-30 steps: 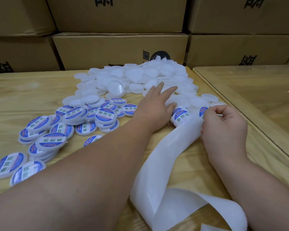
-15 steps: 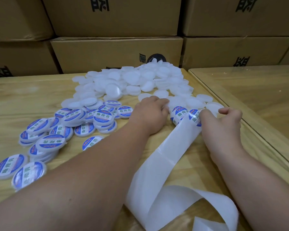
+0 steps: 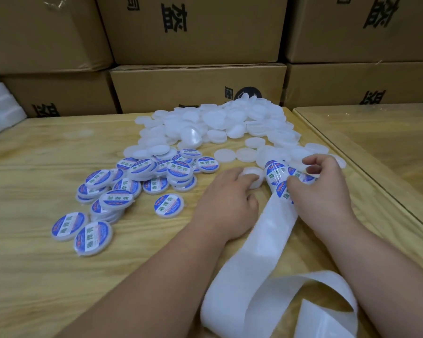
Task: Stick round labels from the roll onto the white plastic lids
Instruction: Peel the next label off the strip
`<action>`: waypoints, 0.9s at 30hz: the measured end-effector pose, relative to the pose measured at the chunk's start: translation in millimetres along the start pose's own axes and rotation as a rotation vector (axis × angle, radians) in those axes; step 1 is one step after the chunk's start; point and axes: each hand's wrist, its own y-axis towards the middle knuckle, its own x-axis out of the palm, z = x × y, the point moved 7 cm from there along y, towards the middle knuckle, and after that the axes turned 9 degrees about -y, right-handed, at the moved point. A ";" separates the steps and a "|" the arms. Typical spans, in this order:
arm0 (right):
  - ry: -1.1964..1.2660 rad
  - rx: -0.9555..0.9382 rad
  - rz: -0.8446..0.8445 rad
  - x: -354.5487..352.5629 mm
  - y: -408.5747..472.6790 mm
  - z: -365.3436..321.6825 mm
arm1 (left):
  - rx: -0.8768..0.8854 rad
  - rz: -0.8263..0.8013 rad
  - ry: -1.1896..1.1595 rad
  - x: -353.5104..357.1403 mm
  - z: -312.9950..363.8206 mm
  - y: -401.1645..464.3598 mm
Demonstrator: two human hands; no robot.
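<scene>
Plywood tabletop [image 3: 34,240] under white lids [image 3: 217,123]; stacked cardboard boxes [image 3: 193,86] behind

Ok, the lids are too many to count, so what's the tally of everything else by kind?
Hands: 2 (left hand, right hand)
Cardboard boxes: 6
Wooden tables: 2
Label strip: 1
Foam block: 1
Total: 12
</scene>
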 end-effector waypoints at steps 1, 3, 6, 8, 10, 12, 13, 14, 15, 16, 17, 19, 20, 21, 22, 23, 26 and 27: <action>-0.001 -0.025 -0.009 0.4 -1.5 -3.1 | -0.001 0.031 -0.026 -3.7 -0.7 -6.6; 0.006 -0.054 -0.039 2.6 -5.3 -9.2 | -0.014 0.095 -0.083 -10.8 -3.6 -18.8; 0.034 -0.064 -0.097 8.7 -12.5 -19.9 | -0.063 0.144 -0.131 -17.0 -8.7 -33.2; 0.057 -0.065 -0.114 11.2 -16.9 -25.7 | -0.090 0.173 -0.189 -20.6 -10.9 -38.3; 0.038 -0.074 -0.076 9.5 -19.7 -30.5 | -0.115 0.224 -0.289 -26.6 -13.1 -40.4; 0.022 -0.054 -0.013 5.4 -22.5 -31.4 | -0.145 0.266 -0.370 -30.6 -15.4 -40.6; 0.026 -0.023 0.014 4.4 -24.8 -29.4 | -0.161 0.274 -0.392 -31.3 -16.7 -40.8; 0.033 0.017 0.038 3.9 -28.6 -25.7 | -0.174 0.278 -0.405 -31.5 -17.8 -41.1; 0.044 0.054 0.057 4.2 -32.8 -20.6 | -0.185 0.282 -0.413 -31.5 -18.8 -41.7; 0.067 0.079 0.069 5.6 -37.6 -15.7 | -0.195 0.288 -0.420 -31.3 -20.0 -42.3; 0.102 0.085 0.074 7.6 -42.2 -12.0 | -0.202 0.295 -0.426 -31.6 -21.0 -43.5; 0.191 0.063 0.064 11.1 -46.9 -9.8 | -0.208 0.316 -0.449 -33.2 -20.8 -44.8; 0.230 0.041 0.047 12.0 -47.4 -11.5 | -0.205 0.330 -0.476 -34.3 -19.7 -45.2; 0.262 0.011 0.022 12.9 -47.0 -14.3 | -0.197 0.346 -0.520 -35.7 -18.4 -45.1; 0.290 -0.018 -0.009 14.3 -46.6 -17.8 | -0.193 0.356 -0.576 -36.6 -17.6 -44.7; 0.318 -0.036 -0.044 16.5 -46.5 -19.9 | -0.191 0.353 -0.629 -36.9 -17.5 -44.9; 0.345 -0.048 -0.106 24.0 -46.2 -21.1 | -0.155 0.293 -0.751 -36.3 -19.0 -42.6; 0.329 -0.055 -0.112 25.2 -45.6 -21.1 | -0.125 0.282 -0.779 -36.8 -17.1 -41.9</action>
